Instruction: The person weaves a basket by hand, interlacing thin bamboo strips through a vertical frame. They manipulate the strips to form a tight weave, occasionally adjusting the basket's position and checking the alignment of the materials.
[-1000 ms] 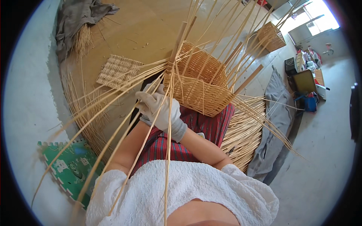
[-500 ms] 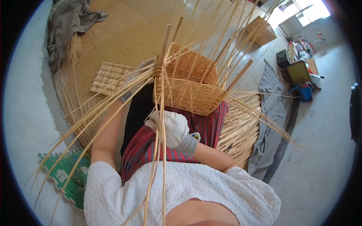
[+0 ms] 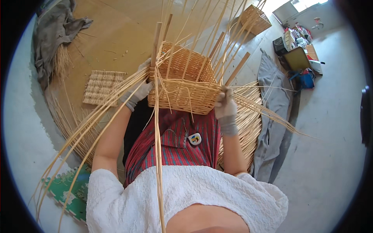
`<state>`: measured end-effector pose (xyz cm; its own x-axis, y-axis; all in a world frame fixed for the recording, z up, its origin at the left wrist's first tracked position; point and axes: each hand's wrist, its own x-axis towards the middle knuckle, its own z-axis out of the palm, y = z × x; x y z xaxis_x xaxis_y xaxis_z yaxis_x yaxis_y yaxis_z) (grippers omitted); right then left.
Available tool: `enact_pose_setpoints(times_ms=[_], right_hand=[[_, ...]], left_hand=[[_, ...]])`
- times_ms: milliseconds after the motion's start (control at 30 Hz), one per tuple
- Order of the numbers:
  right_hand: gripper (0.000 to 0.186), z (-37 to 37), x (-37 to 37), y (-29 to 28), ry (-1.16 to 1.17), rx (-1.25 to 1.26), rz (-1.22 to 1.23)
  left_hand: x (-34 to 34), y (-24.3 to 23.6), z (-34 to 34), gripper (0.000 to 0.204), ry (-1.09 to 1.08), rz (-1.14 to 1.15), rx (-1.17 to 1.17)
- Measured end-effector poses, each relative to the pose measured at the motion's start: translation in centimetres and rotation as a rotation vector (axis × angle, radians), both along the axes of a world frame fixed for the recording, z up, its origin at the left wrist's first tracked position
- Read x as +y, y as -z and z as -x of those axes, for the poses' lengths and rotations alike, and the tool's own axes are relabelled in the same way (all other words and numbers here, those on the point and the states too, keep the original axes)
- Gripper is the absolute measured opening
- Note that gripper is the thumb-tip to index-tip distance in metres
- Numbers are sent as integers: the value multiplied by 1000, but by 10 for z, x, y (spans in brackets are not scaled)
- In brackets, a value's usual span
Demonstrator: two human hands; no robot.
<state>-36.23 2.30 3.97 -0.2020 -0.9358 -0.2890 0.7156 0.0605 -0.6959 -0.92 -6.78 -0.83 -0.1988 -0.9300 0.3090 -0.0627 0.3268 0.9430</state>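
Note:
A partly woven wicker basket [image 3: 182, 96] rests over my lap, its wooden corner posts [image 3: 235, 69] and thin upright canes standing above the walls. My left hand [image 3: 140, 91], in a pale work glove, is closed round the near left corner, where a bundle of long canes [image 3: 99, 104] fans out toward the lower left. At the near right corner, my gloved right hand [image 3: 226, 108] grips the basket, with its fingers on the corner below the post. Loose canes [image 3: 158, 155] hang from the left corner over my lap and shirt. More canes [image 3: 272, 114] spread right.
A flat woven panel [image 3: 101, 86] lies on the floor to the left. Bundled canes [image 3: 241, 128] and grey cloth [image 3: 270, 112] lie to the right. Farther off are another basket [image 3: 255, 21] and piled belongings [image 3: 301, 58]. A green foam mat [image 3: 70, 194] is at lower left.
My right hand has let go of the hanging canes and moved right and up to the basket's near right corner. My left hand has come down round the left corner.

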Motion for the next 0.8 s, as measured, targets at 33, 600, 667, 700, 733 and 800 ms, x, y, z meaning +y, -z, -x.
enact_pose_setpoints(times_ms=[33, 600, 667, 700, 733, 800], right_hand=[[27, -26, 1, -1, -27, 450, 1], [38, -118, -2, -22, 29, 924, 566], [23, -103, -6, -33, 67, 924, 397], [14, -90, -21, -26, 189, 676, 226], [13, -71, -22, -18, 177, 610, 102], [14, -56, -21, -11, 147, 545, 2]], left_hand=[[-3, 2, 4, 84, -44, 44, -17], [22, 12, 43, 66, -254, -193, 478], [47, 3, 66, 55, -428, -166, 557], [55, 7, 71, 52, -408, -140, 717], [62, 12, 74, 48, -392, -110, 878], [73, 6, 87, 35, -265, -52, 548]])
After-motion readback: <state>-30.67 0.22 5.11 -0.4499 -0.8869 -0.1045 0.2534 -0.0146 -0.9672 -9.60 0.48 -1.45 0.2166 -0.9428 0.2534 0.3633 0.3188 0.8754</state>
